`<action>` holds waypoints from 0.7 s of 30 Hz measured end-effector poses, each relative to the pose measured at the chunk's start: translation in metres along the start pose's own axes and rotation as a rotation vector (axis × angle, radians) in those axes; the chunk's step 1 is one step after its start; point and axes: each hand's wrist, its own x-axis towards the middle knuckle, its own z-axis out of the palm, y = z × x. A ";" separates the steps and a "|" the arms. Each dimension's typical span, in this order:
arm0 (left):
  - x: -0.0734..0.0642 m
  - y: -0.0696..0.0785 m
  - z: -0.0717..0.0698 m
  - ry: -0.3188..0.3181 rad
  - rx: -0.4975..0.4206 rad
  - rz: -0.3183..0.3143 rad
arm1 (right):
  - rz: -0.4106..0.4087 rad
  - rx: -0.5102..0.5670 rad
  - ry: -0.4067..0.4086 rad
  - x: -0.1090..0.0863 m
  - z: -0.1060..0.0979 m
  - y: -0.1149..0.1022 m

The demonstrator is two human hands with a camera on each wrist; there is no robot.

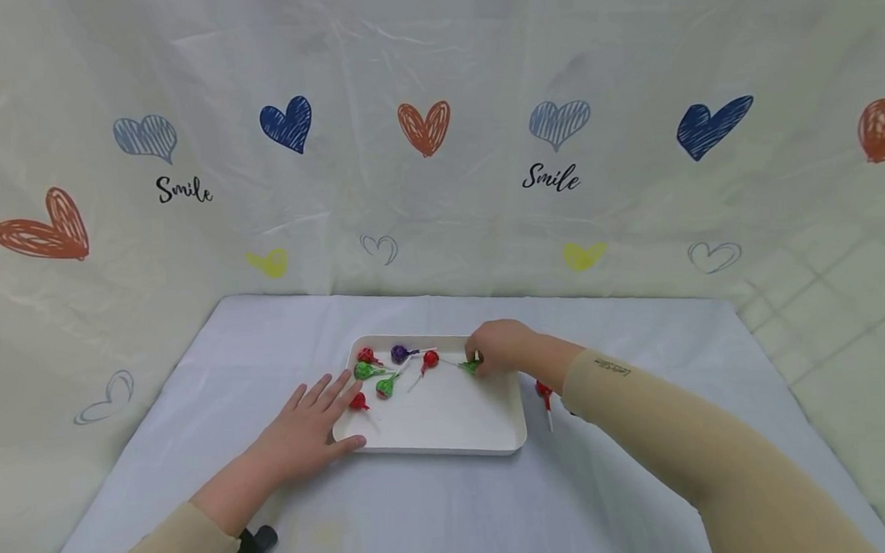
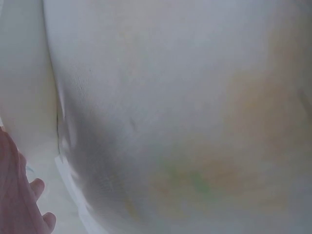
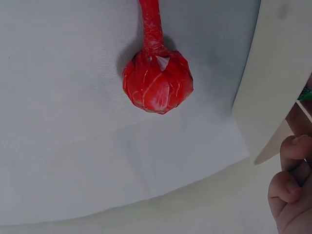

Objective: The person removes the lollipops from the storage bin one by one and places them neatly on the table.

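A white tray (image 1: 443, 427) lies on the table with several wrapped lollipops in its left and middle part. Over the tray's right side, my right hand (image 1: 497, 346) pinches a green lollipop (image 1: 468, 365), its stick pointing left. Fingers spread, my left hand (image 1: 308, 430) rests at the tray's left edge beside a red lollipop (image 1: 358, 401). Inside the tray are also a purple lollipop (image 1: 399, 354), two green ones, one of them a green lollipop (image 1: 384, 387), and more red ones, such as the red lollipop (image 1: 430, 359).
Outside the tray, on its right, another red lollipop (image 3: 158, 83) lies on the white tablecloth (image 1: 425, 511), partly under my right forearm in the head view. A pale curtain (image 1: 440, 226) with printed hearts stands behind the table. A black device (image 1: 256, 545) sits at my left wrist.
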 end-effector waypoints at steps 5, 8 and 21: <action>0.000 0.001 -0.001 0.000 -0.001 -0.001 | -0.003 0.030 -0.018 -0.005 0.002 0.003; 0.000 0.001 -0.001 0.006 0.003 0.003 | 0.004 0.062 -0.027 -0.008 0.002 0.004; 0.001 0.000 0.002 0.005 -0.007 0.000 | -0.024 0.118 -0.047 -0.015 0.007 0.005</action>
